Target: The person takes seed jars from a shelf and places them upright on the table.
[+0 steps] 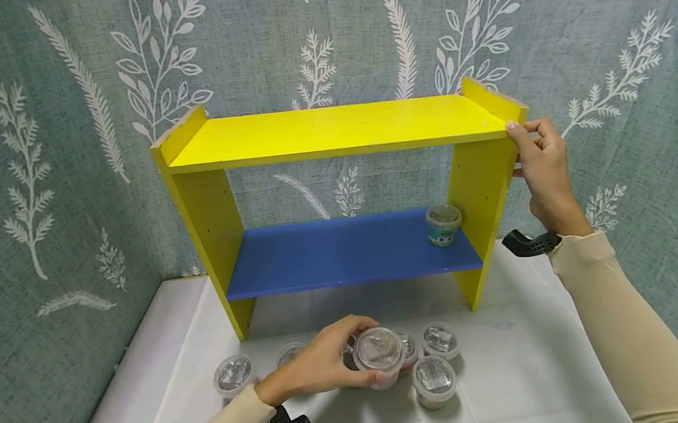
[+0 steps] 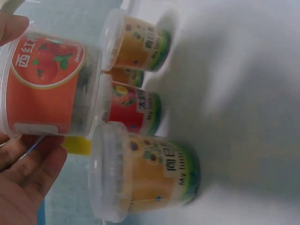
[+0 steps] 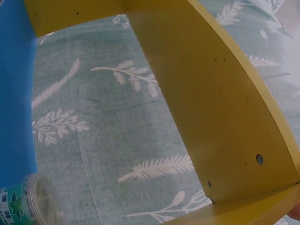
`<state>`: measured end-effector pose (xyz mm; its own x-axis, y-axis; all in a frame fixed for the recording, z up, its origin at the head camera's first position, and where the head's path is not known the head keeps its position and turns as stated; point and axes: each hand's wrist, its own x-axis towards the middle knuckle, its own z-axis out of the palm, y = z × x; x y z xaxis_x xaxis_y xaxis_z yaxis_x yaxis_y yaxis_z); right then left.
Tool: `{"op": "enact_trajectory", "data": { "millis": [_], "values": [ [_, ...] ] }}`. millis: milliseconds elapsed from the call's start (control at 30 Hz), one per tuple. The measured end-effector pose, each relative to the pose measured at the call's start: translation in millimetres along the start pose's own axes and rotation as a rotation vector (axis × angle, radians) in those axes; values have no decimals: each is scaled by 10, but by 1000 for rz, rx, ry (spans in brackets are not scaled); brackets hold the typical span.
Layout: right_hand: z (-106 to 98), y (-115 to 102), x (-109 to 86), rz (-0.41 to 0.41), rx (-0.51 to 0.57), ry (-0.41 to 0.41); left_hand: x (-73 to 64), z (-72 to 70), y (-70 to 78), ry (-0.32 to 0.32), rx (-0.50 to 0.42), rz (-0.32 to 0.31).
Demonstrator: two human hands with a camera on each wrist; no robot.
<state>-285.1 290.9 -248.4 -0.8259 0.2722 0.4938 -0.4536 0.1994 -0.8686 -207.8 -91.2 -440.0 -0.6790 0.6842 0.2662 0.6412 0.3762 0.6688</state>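
My left hand (image 1: 340,356) grips a clear-lidded plastic tub (image 1: 379,350), raised over the other tubs. In the left wrist view, this tub (image 2: 47,89) has an orange-red label with tomatoes on it, and thumb and fingers lie on either side. My right hand (image 1: 543,164) holds the upper right corner of a yellow shelf unit (image 1: 327,130), thumb on the front edge and fingers round the outer side panel. Only a sliver of that hand shows at the right wrist view's edge. On the blue middle shelf (image 1: 332,252), a green-labelled tub (image 1: 444,226) stands at the right end.
Several lidded tubs stand on the white table in front of the unit, among them a front tub (image 1: 434,380), a back right tub (image 1: 440,339) and a far left tub (image 1: 234,375). Their labels are yellow or red in the left wrist view. Patterned green cloth (image 1: 71,155) hangs behind.
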Motion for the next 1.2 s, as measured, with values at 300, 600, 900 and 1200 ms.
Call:
{"op": "enact_trajectory", "data": {
  "millis": [300,600,900,1200],
  "values": [
    [6,-1,-2,-5,11,8,-48,48,-19,-18,12,24],
    [1,11,-2,-2,9,5,-71,88,17,-50,14,39],
    [3,-2,7,-4,3,14,-92,169,-32,-56,32,67],
    [20,5,4,-6,-5,24,-134,239,-50,-77,127,59]
  ]
}}
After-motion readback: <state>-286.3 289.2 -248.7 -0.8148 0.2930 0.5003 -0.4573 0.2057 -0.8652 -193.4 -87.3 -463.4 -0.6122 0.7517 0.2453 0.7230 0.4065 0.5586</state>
